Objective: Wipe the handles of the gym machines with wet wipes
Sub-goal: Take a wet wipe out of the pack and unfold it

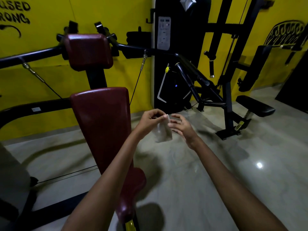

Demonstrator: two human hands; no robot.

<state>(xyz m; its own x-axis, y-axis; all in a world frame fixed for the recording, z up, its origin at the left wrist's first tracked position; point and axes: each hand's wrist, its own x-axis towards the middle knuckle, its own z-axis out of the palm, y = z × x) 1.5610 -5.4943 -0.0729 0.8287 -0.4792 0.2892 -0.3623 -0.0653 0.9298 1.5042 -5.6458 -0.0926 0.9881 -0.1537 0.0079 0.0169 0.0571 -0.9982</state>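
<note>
A pale, translucent wet wipe (164,132) hangs in front of me over the floor, pinched at its top edge by my left hand (150,120). My right hand (180,126) is just to the wipe's right with relaxed, spread fingers, its fingertips at the wipe's upper edge; whether they touch it is blurred. The black handle bar (31,56) of the maroon-padded machine runs across the left behind the pads. Another black handle (211,66) with a silver end hangs on the machine at the right.
The maroon back pad (101,124) and head pad (88,50) stand directly left of my arms. A black bench seat (255,105) and frame base (228,133) sit on the floor at right. Yellow walls close the back. Shiny grey floor (200,180) lies ahead.
</note>
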